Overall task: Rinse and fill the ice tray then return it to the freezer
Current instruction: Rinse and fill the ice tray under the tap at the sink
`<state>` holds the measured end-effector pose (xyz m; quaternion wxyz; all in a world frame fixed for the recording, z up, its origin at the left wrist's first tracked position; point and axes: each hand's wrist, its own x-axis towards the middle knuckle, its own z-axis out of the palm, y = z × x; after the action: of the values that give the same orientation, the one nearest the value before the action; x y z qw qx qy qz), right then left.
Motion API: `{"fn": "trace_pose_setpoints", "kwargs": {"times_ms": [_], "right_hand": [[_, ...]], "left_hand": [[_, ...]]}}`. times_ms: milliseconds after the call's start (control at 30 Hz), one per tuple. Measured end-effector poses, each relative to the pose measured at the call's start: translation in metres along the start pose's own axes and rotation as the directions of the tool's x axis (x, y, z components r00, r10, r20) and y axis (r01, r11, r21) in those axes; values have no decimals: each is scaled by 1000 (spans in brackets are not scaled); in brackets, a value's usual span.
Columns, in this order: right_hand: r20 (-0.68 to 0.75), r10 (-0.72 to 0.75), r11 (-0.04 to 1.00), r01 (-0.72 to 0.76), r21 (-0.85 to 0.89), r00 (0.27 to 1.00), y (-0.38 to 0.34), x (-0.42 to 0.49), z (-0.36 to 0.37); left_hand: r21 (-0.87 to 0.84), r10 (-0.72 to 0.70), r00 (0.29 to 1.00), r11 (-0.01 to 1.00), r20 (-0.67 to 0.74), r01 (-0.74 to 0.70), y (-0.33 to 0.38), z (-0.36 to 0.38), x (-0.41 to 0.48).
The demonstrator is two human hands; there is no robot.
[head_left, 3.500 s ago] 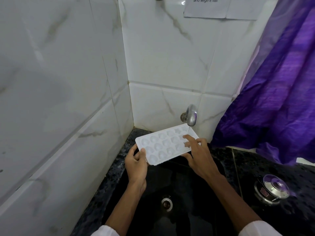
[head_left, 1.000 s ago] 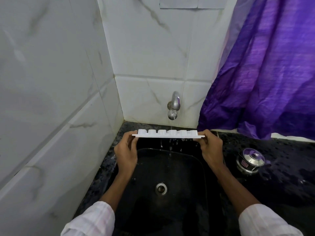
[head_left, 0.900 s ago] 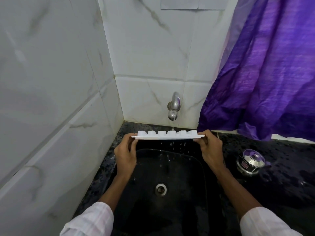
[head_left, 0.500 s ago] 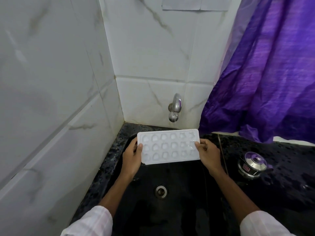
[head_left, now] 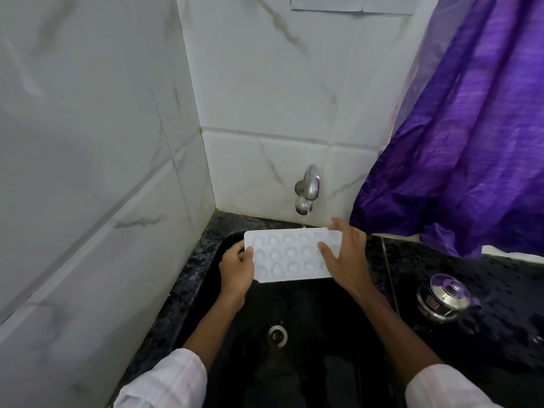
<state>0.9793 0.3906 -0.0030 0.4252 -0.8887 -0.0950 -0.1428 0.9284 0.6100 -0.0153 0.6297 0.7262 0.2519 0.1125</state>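
The white ice tray is held cavities-up over the black sink, just below the chrome tap. A thin stream of water falls from the tap onto the tray's far right edge. My left hand grips the tray's left end, thumb on top. My right hand lies over the tray's right end with its fingers spread across the top and the far edge; whether it grips the tray is unclear.
White marble tiles close off the left and back. A purple curtain hangs at the right. A small steel lidded pot stands on the wet black counter right of the sink. The drain sits mid-basin.
One second ago the tray was held upside down and level, dripping into the sink. It has been flipped cavities-up and brought under the tap; my right hand has slid onto its top.
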Motion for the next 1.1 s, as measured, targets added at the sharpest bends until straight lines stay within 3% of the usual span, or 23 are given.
{"fn": "trace_pose_setpoints", "kwargs": {"times_ms": [467,700,1100], "right_hand": [[265,-64,976,116,-183,962,-9,24,26],[206,-65,990,89,-113,976,-9,21,30],[176,-100,972,134,-193,979,-13,18,31]], "left_hand": [[-5,-18,999,1000,-30,18,11,8,7],[6,-15,998,1000,-55,16,14,12,7],[-21,-5,998,1000,-56,4,20,13,4]]}}
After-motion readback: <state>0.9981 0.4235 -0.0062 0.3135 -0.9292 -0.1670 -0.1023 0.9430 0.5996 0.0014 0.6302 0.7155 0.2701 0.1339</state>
